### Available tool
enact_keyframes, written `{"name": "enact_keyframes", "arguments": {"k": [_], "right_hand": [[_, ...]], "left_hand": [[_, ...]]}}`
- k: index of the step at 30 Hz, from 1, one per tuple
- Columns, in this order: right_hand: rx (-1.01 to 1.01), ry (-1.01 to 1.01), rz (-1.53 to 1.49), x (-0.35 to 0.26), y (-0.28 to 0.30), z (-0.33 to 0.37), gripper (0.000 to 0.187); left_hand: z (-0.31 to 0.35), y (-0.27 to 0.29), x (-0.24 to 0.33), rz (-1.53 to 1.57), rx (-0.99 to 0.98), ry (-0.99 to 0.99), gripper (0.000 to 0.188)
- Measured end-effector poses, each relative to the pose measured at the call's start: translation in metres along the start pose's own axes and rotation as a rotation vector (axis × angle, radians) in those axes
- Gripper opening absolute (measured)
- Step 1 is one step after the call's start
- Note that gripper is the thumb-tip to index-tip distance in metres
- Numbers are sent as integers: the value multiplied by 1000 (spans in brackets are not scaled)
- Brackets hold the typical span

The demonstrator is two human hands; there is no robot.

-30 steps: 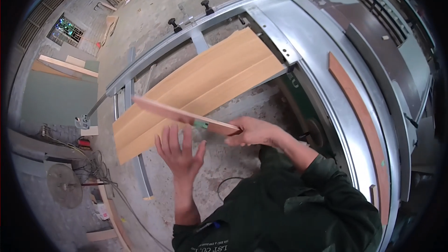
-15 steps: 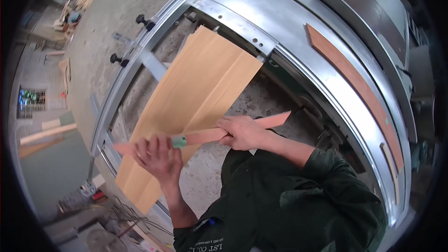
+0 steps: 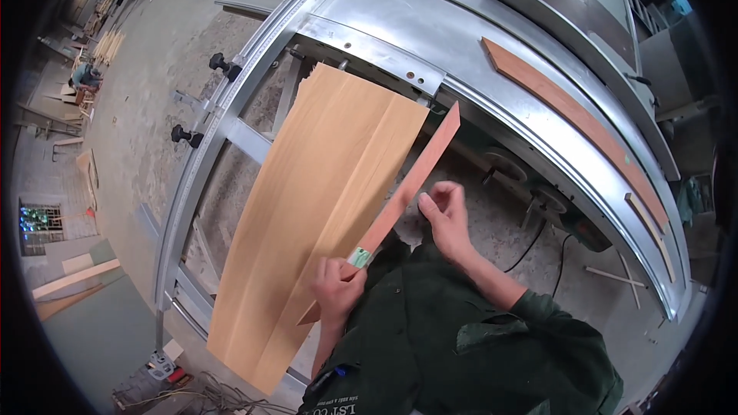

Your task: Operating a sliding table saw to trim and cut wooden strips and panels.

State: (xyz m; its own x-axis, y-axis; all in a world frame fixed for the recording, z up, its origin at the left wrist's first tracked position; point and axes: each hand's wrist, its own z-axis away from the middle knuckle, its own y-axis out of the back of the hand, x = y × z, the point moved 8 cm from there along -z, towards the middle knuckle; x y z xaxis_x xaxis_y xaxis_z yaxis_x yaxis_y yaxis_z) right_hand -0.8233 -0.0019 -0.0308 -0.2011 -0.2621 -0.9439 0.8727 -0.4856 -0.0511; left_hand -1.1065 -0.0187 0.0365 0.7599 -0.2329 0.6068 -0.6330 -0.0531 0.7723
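Note:
My left hand point(image 3: 337, 289) is closed around the lower part of a narrow reddish wood strip point(image 3: 416, 177), just below a piece of green tape point(image 3: 359, 257) on it. The strip slants up and away to the right, its pointed far end beside the panel's far right corner. Under and left of it lies a wide light-brown wood panel point(image 3: 315, 184) with a rough far-left corner. To the right of the strip, and apart from it, is my right hand point(image 3: 447, 223), fingers curled in toward the thumb; I see nothing in it.
The panel rests on a metal side frame point(image 3: 246, 142) with black knobs point(image 3: 224, 68). Beyond is a shiny metal machine table point(image 3: 430, 23), bearing a long reddish board point(image 3: 569, 119) and a thin strip point(image 3: 649, 234). A handwheel point(image 3: 506, 165) sits below its edge.
The reddish strip has swung from nearly crosswise to a steep slant. My right hand has let go of it and moved right; my left hand has moved right and nearer me, still holding it.

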Motion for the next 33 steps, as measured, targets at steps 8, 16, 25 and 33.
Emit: {"name": "enact_keyframes", "arguments": {"k": [8, 16, 25, 33], "right_hand": [[-80, -597, -816, 83, -55, -20, 55], [-89, -600, -688, 122, -81, -31, 76], [-205, -498, -805, 120, -135, -23, 88], [-163, -437, -310, 117, -122, -33, 66]], "left_hand": [[17, -4, -14, -82, -79, -149, 41], [52, 3, -71, -456, -415, -122, 82], [58, 2, -77, -327, -341, -115, 62], [64, -4, -85, -382, -282, -212, 55]]}}
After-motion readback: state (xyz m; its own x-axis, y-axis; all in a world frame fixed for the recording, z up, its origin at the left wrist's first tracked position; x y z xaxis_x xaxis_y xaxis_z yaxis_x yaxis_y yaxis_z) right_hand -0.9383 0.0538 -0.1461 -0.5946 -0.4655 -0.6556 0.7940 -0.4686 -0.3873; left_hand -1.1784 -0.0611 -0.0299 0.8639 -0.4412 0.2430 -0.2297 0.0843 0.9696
